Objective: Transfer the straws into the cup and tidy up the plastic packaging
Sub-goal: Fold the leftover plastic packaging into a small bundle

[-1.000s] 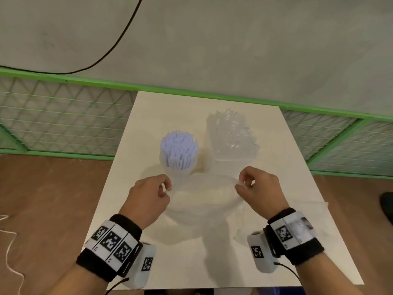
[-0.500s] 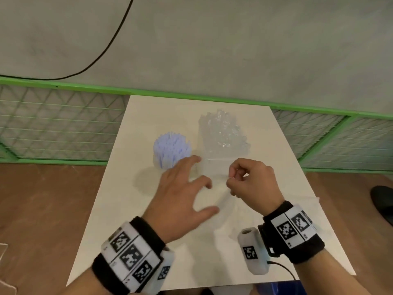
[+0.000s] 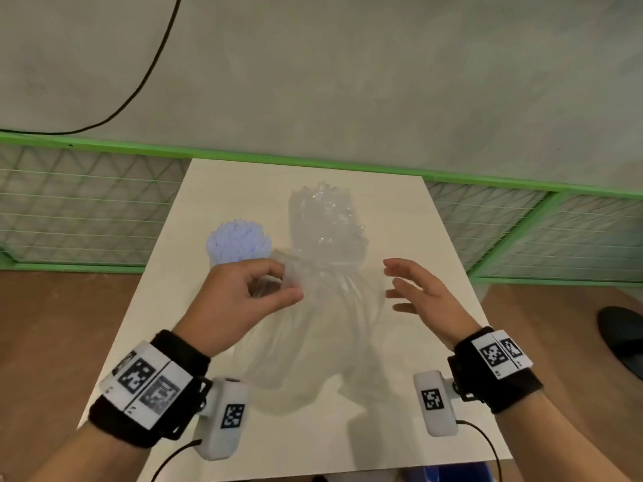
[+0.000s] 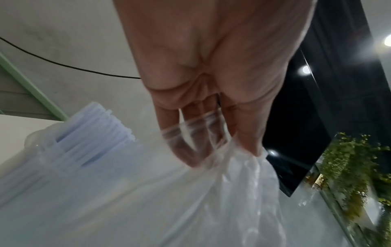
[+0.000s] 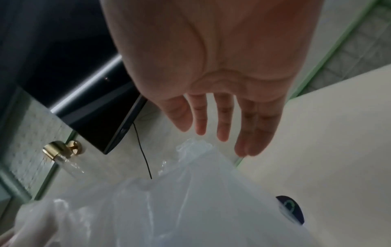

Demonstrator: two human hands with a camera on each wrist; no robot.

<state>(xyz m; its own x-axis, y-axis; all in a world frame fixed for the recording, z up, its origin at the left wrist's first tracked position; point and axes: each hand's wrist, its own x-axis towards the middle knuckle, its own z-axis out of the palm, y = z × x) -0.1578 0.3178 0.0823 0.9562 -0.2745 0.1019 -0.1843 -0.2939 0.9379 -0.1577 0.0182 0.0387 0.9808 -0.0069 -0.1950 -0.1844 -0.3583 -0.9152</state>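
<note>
A bundle of pale blue straws (image 3: 239, 242) stands upright in a clear cup (image 4: 36, 142) at the table's left middle; the same straws (image 4: 93, 133) show in the left wrist view. My left hand (image 3: 243, 293) pinches the top of a clear plastic bag (image 3: 313, 328), which hangs and bunches below it; the plastic bag (image 4: 232, 183) is gathered between the fingers (image 4: 190, 150). My right hand (image 3: 414, 293) hovers just right of the bag with straight, spread fingers (image 5: 222, 123), holding nothing. The plastic bag (image 5: 190, 200) lies below that palm.
A heap of crumpled clear plastic (image 3: 323, 224) sits behind the bag at mid-table. The white table (image 3: 435, 273) stands against a green-framed mesh fence (image 3: 522, 217). A black cable (image 3: 153, 64) runs down the grey wall. A dark shoe (image 3: 622, 335) is on the floor at right.
My left hand reached across and took the bag's top, lifting it. My right hand let go of the plastic, opened and moved off to the right.
</note>
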